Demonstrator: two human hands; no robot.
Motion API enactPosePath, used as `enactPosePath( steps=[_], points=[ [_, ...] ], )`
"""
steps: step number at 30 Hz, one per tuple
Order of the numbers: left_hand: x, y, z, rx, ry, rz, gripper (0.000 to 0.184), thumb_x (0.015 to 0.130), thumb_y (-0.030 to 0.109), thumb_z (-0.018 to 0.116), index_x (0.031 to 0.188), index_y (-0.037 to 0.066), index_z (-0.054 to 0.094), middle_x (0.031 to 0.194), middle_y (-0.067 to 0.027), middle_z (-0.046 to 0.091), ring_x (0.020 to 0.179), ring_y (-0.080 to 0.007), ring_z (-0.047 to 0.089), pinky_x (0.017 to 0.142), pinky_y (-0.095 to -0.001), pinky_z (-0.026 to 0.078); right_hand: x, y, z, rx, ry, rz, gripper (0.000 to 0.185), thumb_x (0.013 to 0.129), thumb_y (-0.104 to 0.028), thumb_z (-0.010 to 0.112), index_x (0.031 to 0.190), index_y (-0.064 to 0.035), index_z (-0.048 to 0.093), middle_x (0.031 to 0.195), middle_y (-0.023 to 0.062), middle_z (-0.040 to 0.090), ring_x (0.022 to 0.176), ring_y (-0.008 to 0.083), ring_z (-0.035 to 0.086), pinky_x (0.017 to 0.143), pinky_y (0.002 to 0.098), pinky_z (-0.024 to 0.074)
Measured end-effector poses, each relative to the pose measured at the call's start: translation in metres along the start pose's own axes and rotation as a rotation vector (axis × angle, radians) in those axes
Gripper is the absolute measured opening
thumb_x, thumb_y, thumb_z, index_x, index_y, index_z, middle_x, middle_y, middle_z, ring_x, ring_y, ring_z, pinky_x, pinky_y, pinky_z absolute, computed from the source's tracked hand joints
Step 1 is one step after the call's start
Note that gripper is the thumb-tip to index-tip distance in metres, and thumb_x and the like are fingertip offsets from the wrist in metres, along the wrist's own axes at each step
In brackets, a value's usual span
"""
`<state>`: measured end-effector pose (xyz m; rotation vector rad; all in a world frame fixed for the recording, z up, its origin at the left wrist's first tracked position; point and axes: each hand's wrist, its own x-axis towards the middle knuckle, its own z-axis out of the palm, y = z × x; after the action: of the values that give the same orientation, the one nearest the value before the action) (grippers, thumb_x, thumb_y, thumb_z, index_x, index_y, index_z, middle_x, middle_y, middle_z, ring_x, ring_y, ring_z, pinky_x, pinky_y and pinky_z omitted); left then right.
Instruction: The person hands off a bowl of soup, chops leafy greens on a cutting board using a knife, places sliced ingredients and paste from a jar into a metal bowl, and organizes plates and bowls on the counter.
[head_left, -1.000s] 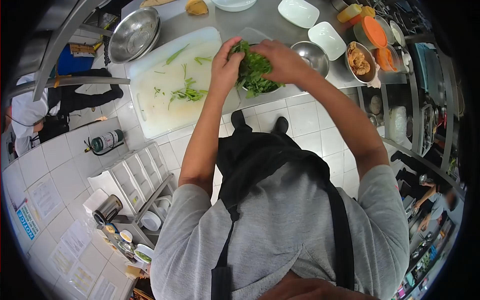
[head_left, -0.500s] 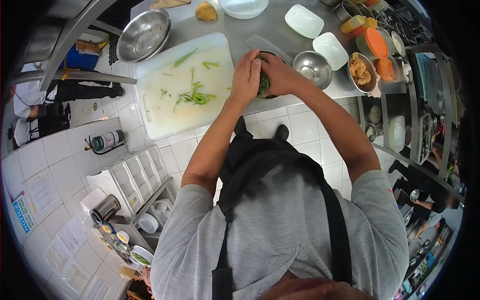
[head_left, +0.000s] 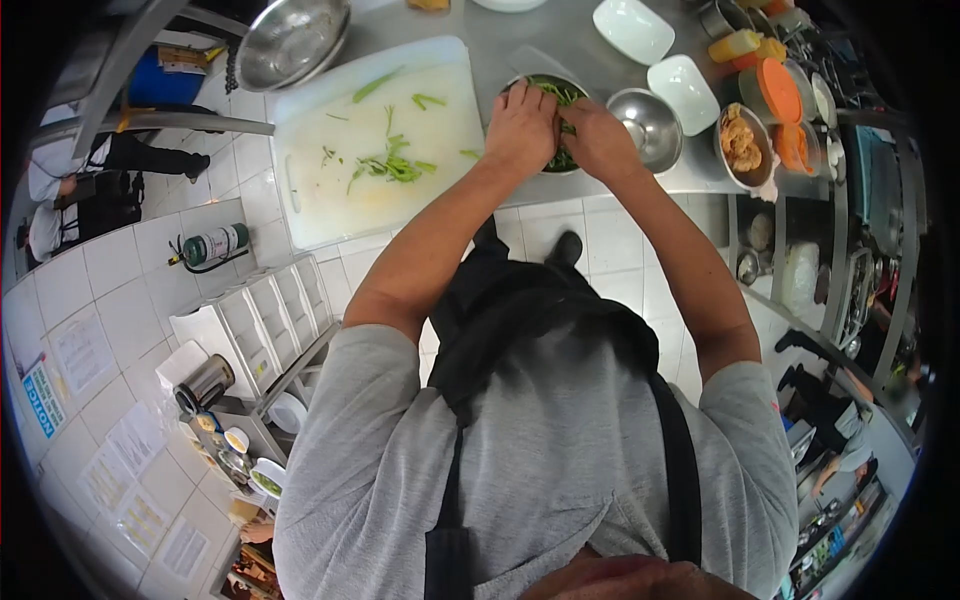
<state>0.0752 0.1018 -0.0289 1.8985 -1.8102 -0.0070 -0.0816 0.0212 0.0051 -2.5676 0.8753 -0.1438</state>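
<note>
Both my hands are down in a round bowl (head_left: 562,171) of leafy greens (head_left: 566,95) at the near edge of the steel counter. My left hand (head_left: 525,127) lies over the left side, its fingers curled onto the greens. Across from it, my right hand (head_left: 601,140) has its fingers bent into the same greens, their tips hidden. Left of the bowl is a white cutting board (head_left: 325,205) with cut green stems (head_left: 395,167) scattered on it. An empty steel bowl (head_left: 650,130) stands just right of my right hand.
Two white dishes, one farther back (head_left: 634,32) and one nearer (head_left: 684,94), sit to the right. Beyond them are a bowl of brownish food (head_left: 740,142) and an orange-lidded container (head_left: 778,90). A large steel bowl (head_left: 292,45) stands behind the board. Other people work at both sides.
My hands, cupped together over the greens before, are now lower and slightly apart, with more greens showing between them. The view has shifted, so the counter sits higher in the picture.
</note>
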Motion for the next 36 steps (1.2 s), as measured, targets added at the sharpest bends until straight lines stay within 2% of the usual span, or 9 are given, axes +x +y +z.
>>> enactPosePath(
  steps=[6, 14, 18, 20, 23, 25, 28, 32, 36],
  points=[
    [0.003, -0.001, -0.011, -0.170, -0.047, -0.085, 0.038, 0.098, 0.027, 0.069, 0.131, 0.008, 0.066, 0.134, -0.0135, 0.061, 0.135, -0.0394, 0.052, 0.109, -0.0562, 0.042, 0.000, -0.022, -0.055, 0.019, 0.058, -0.027, 0.037, 0.089, -0.018, 0.075, 0.123, -0.0038, 0.072, 0.117, 0.0204, 0.072, 0.105, 0.0421, 0.071, 0.090, 0.0519, 0.0579],
    [-0.008, -0.001, -0.047, -0.162, 0.162, -0.070, 0.052, 0.100, 0.031, 0.069, 0.146, 0.009, 0.060, 0.160, -0.0188, 0.048, 0.156, -0.0442, 0.034, 0.119, -0.0757, 0.023, 0.056, -0.090, -0.099, 0.260, 0.217, -0.069, 0.040, 0.094, -0.025, 0.073, 0.128, -0.0038, 0.074, 0.123, 0.0211, 0.074, 0.109, 0.0385, 0.074, 0.090, 0.0455, 0.0587],
    [-0.061, -0.037, -0.081, -0.206, 0.192, -0.256, 0.057, 0.100, 0.032, 0.069, 0.150, 0.009, 0.056, 0.161, -0.0209, 0.045, 0.156, -0.0470, 0.032, 0.119, -0.0745, 0.023, 0.126, -0.122, -0.033, 0.429, 0.031, -0.157, 0.042, 0.098, -0.031, 0.069, 0.130, -0.0048, 0.074, 0.126, 0.0206, 0.074, 0.112, 0.0366, 0.073, 0.097, 0.0439, 0.0574],
    [-0.113, -0.074, -0.089, -0.128, 0.232, -0.388, 0.063, 0.100, 0.036, 0.070, 0.153, 0.006, 0.052, 0.163, -0.0247, 0.042, 0.158, -0.0481, 0.029, 0.120, -0.0739, 0.023, 0.169, -0.135, 0.030, 0.253, -0.014, -0.254, 0.049, 0.100, -0.037, 0.066, 0.139, -0.0077, 0.069, 0.140, 0.0200, 0.068, 0.127, 0.0374, 0.066, 0.107, 0.0443, 0.0536],
    [-0.176, -0.128, -0.112, -0.028, 0.209, -0.505, 0.086, 0.094, 0.049, 0.077, 0.159, 0.004, 0.044, 0.166, -0.0302, 0.036, 0.159, -0.0501, 0.026, 0.120, -0.0744, 0.022, 0.199, -0.173, 0.108, 0.195, -0.023, -0.265, 0.059, 0.102, -0.043, 0.064, 0.148, -0.0066, 0.061, 0.155, 0.0203, 0.057, 0.144, 0.0401, 0.051, 0.119, 0.0506, 0.0431],
    [-0.191, -0.155, -0.135, 0.162, 0.135, -0.705, 0.120, 0.079, 0.068, 0.084, 0.165, 0.002, 0.032, 0.169, -0.0343, 0.029, 0.160, -0.0533, 0.021, 0.121, -0.0754, 0.019, 0.195, -0.192, 0.140, -0.091, -0.033, -0.265, 0.068, 0.102, -0.048, 0.065, 0.152, -0.0025, 0.055, 0.163, 0.0218, 0.047, 0.153, 0.0426, 0.039, 0.126, 0.0579, 0.0322],
    [-0.194, -0.198, -0.145, 0.231, -0.006, -0.671, 0.141, 0.068, 0.080, 0.084, 0.169, 0.001, 0.024, 0.170, -0.0357, 0.024, 0.160, -0.0555, 0.017, 0.122, -0.0761, 0.016, 0.125, -0.201, 0.144, -0.055, -0.078, -0.403, 0.075, 0.102, -0.051, 0.064, 0.154, 0.0029, 0.051, 0.166, 0.0243, 0.042, 0.157, 0.0422, 0.033, 0.129, 0.0625, 0.0213],
    [-0.152, -0.218, -0.146, 0.177, -0.139, -0.483, 0.139, 0.070, 0.083, 0.079, 0.168, 0.001, 0.026, 0.171, -0.0334, 0.025, 0.163, -0.0490, 0.017, 0.125, -0.0726, 0.015, 0.075, -0.188, 0.112, 0.023, -0.030, -0.335, 0.078, 0.102, -0.050, 0.065, 0.155, 0.0042, 0.049, 0.167, 0.0251, 0.040, 0.158, 0.0427, 0.031, 0.129, 0.0614, 0.0208],
    [-0.130, -0.192, -0.112, 0.104, -0.125, -0.314, 0.131, 0.071, 0.080, 0.080, 0.164, 0.000, 0.035, 0.171, -0.0285, 0.031, 0.163, -0.0435, 0.021, 0.127, -0.0691, 0.016, 0.077, -0.168, 0.128, 0.010, 0.231, -0.145, 0.074, 0.103, -0.047, 0.065, 0.153, 0.0040, 0.050, 0.164, 0.0270, 0.042, 0.156, 0.0456, 0.033, 0.128, 0.0616, 0.0234]
  ],
)
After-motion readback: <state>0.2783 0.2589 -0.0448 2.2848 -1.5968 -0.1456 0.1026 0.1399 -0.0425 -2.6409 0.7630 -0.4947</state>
